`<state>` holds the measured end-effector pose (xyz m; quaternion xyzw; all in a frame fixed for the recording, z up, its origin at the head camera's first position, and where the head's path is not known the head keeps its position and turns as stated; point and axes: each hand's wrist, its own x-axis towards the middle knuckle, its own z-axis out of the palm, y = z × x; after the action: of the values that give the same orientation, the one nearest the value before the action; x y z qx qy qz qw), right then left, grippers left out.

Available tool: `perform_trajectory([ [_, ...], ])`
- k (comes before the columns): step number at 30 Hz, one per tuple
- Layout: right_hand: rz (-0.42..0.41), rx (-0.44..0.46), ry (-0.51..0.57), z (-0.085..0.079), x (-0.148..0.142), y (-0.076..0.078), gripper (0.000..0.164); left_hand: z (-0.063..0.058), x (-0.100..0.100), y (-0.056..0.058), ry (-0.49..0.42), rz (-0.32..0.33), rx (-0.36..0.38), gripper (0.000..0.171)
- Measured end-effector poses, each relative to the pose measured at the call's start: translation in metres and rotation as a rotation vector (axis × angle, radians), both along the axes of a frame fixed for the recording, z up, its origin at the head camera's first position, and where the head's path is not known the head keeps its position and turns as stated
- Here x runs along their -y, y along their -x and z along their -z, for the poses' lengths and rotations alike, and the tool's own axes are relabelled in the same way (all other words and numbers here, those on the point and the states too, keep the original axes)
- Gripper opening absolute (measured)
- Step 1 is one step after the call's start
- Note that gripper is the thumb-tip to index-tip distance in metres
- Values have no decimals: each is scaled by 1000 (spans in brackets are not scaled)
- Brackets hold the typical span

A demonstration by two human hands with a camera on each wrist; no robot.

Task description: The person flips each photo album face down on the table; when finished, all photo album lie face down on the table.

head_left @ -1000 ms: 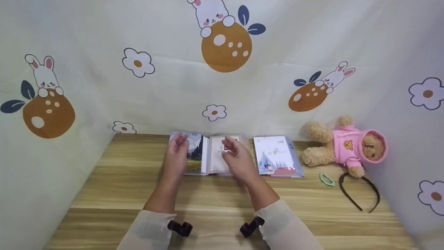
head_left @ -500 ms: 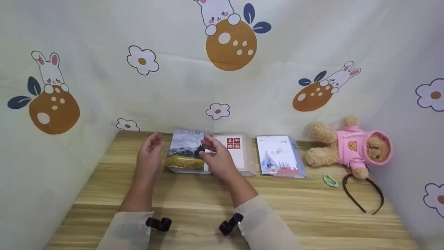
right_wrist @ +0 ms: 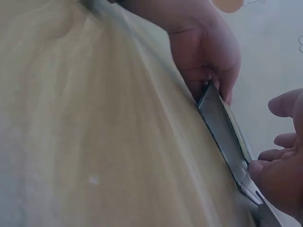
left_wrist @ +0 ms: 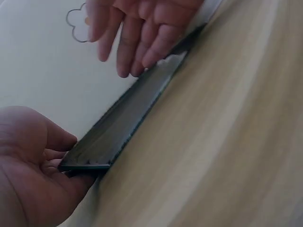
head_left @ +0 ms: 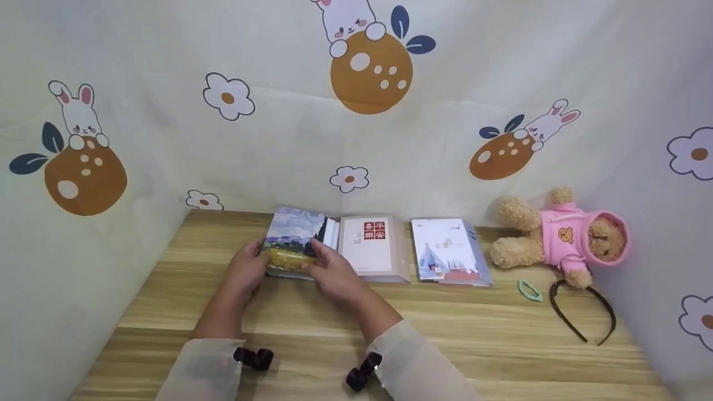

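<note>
A thick photo album [head_left: 293, 233] with a painted landscape cover lies at the table's back, left of centre. My left hand [head_left: 244, 274] grips its near left corner, thumb on the cover side and fingers curled beneath, as the left wrist view shows of the album [left_wrist: 128, 113]. At the album's right side is my right hand [head_left: 338, 278], its thumb and forefinger over the cover's edge. Its fingers look nearly straight in the left wrist view, where the right hand [left_wrist: 147, 28] hovers by the cover; contact is unclear. Beside it lies a cream album [head_left: 367, 250] with red characters.
Further right lies a white album [head_left: 445, 250] with a tent picture. A teddy bear [head_left: 557, 234] in a pink hoodie, a green hair clip [head_left: 530, 290] and a black headband [head_left: 611, 312] occupy the right side. A patterned cloth [head_left: 278, 139] hangs behind the table [head_left: 301, 345].
Both hands have moved left from above the landscape and cream albums. The left hand has come down and taken hold of the landscape album's left corner; the right hand has lowered to its right side.
</note>
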<state>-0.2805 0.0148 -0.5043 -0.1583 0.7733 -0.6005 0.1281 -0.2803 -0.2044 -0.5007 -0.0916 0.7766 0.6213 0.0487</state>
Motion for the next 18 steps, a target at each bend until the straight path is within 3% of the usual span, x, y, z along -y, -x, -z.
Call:
perform_trajectory([
  [6,-17,9,10,1,1,-1,70,-4,2,-2,-106,-37,34,66],
  [11,-30,3,69,-1,-3,1,67,-23,-8,-6,-284,-128,-5,55],
  [14,-52,20,127,-6,-5,1,68,-35,-17,-9,-379,-128,-49,47],
  [18,-47,68,176,-18,-9,0,70,-44,-31,-13,-320,-84,-128,44],
])
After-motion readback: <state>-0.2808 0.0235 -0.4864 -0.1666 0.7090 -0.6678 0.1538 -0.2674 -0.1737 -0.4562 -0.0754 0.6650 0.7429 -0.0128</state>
